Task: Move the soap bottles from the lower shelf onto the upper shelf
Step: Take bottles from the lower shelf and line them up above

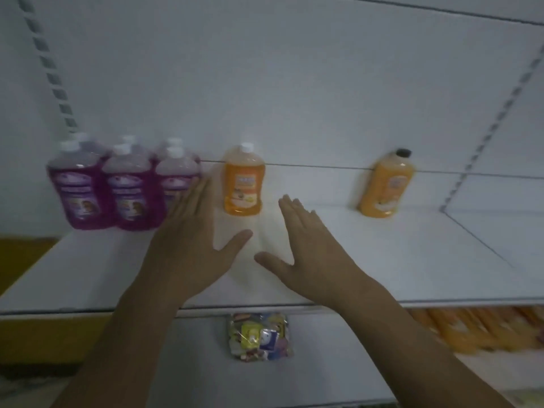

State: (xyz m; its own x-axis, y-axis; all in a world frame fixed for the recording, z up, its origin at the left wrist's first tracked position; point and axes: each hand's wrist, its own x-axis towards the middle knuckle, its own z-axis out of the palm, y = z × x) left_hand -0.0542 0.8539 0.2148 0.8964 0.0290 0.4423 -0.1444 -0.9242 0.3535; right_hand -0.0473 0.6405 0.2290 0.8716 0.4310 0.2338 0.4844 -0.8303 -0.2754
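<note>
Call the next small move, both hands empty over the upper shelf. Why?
Probably bring the right hand down to the orange bottles on the lower shelf and grip one. Both it and the left hand are open and hold nothing, the white-capped orange bottle between them already stands on the upper shelf, and more wait below.

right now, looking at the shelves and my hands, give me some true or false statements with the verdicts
The left hand and the right hand both hold nothing: true.
The purple bottles stand right of the orange ones: false, they stand at the left end of the upper shelf.
The middle orange bottle has a white cap: true.
The far right orange bottle has a white cap: false, its cap is black.
The lower shelf holds no orange bottles: false, a blurred orange row lies at its right.
</note>
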